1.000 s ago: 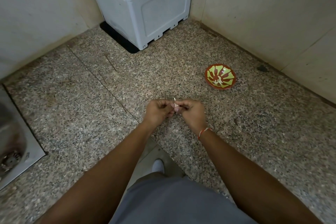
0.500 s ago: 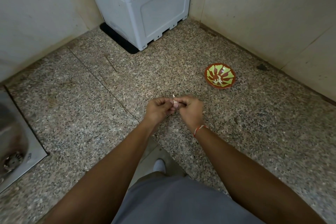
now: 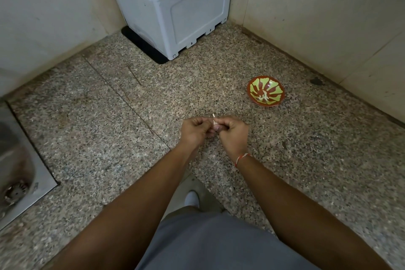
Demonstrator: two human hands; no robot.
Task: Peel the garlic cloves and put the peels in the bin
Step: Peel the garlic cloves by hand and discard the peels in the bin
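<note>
Both my hands meet above the speckled granite counter near its front edge. My left hand and my right hand pinch a small garlic clove between their fingertips. A thin pale strip of peel sticks up from the clove. Most of the clove is hidden by my fingers. A red and green patterned bowl stands to the right, farther back, with a few pale garlic pieces in it. No bin is in sight.
A light grey boxy appliance stands in the back corner on a black mat. A steel sink with a drain lies at the left. Tiled walls close off the back and right. A thread band circles my right wrist.
The hands stay together on the clove and have hardly moved; the fingers shift slightly around it.
</note>
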